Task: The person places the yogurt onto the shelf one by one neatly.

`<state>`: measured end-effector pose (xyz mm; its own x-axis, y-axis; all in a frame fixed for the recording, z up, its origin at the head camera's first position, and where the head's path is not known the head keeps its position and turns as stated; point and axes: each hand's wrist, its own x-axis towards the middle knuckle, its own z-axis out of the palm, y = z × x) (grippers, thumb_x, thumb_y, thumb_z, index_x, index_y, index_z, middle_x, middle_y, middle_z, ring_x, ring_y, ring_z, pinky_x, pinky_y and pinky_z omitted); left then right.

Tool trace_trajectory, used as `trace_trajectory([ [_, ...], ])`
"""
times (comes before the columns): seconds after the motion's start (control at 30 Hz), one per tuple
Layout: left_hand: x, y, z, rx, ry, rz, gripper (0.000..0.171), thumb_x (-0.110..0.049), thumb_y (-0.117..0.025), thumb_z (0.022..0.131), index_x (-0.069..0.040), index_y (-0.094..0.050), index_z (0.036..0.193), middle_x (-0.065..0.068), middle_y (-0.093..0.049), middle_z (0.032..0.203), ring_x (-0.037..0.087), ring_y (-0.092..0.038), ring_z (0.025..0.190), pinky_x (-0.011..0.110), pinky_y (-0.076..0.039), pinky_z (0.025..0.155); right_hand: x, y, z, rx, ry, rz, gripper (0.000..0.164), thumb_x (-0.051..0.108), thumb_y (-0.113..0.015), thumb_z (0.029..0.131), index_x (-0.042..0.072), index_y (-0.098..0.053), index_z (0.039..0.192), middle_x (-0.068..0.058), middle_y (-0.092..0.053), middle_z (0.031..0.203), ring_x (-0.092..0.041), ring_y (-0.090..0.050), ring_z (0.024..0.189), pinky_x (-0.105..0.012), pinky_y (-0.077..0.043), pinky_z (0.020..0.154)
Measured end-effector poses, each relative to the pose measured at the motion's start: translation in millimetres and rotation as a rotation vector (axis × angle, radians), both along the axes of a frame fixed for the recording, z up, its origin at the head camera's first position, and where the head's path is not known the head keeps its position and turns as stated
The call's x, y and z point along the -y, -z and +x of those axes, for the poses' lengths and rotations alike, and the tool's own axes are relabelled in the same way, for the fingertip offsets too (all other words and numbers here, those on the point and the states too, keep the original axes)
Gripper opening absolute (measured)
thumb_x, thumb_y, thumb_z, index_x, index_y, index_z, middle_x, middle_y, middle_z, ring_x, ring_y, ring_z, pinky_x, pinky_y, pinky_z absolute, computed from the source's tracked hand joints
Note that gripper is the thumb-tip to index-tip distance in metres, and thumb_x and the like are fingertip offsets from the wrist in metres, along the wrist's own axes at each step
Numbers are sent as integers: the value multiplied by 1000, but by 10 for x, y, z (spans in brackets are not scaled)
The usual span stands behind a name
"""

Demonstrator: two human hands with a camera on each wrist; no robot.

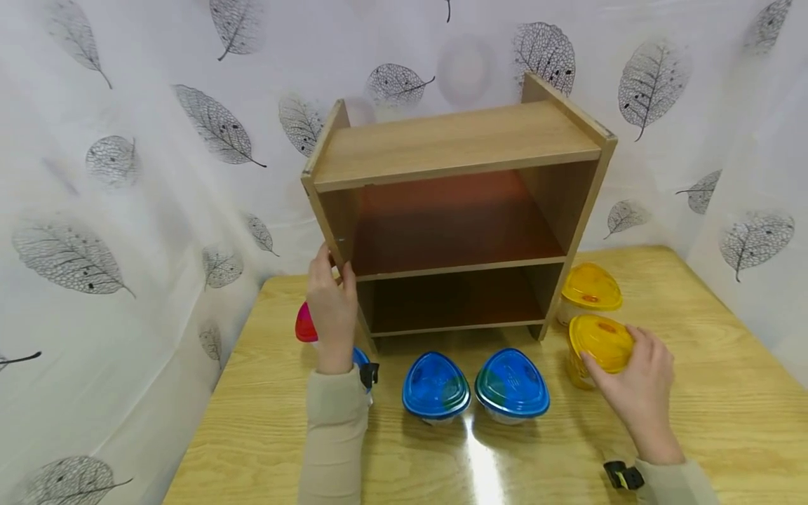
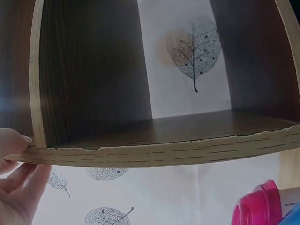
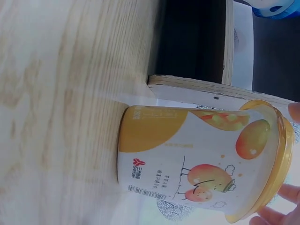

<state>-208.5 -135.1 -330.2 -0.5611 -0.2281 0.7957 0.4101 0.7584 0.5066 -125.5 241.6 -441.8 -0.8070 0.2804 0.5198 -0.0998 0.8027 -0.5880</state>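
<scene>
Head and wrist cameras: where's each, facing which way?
Head: on the head, facing forward-down at the shelf; left hand, right hand, sleeves show.
Left wrist: on that wrist, facing the shelf's front; that hand's fingers show.
Right wrist: on that wrist, facing the held yellow-lidded tub; fingertips show.
Head and left wrist share the pink lid.

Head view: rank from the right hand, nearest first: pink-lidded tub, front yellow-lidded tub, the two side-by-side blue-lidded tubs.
1. Front yellow-lidded tub: gripped by the right hand.
2. Right blue-lidded tub: in front of the shelf.
3. Left blue-lidded tub: beside it, further left.
4. Pink-lidded tub: far left, partly behind the left hand.
</scene>
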Motion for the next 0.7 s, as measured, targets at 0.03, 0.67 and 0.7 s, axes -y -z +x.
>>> trace_trajectory([
  [0.03, 4, 2, -1, 0, 1, 0, 37, -2, -59, 83, 7, -47, 117, 22, -55, 101, 30, -58, 87, 38, -52, 63, 6, 1, 2, -1, 20, -3, 74, 20, -73, 63, -11, -37, 120, -31, -36, 115, -46, -30, 104, -56, -23, 81],
  [0.67, 11, 16, -25, -43, 15, -7, 36, -1, -58, 83, 7, -48, 116, 22, -55, 96, 30, -58, 83, 38, -52, 58, -37, -2, 4, 30, -5, -35, 72, 18, -71, 66, -13, -35, 119, -33, -38, 108, -47, -33, 99, -55, -25, 77],
  [0.7, 11, 16, -26, -44, 15, -8, 36, -1, -58, 83, 7, -48, 116, 22, -55, 96, 30, -58, 83, 38, -52, 58, -44, -5, -1, 28, -15, -36, 72, 17, -71, 66, -14, -34, 120, -33, -38, 108, -48, -33, 99, -56, -25, 78],
])
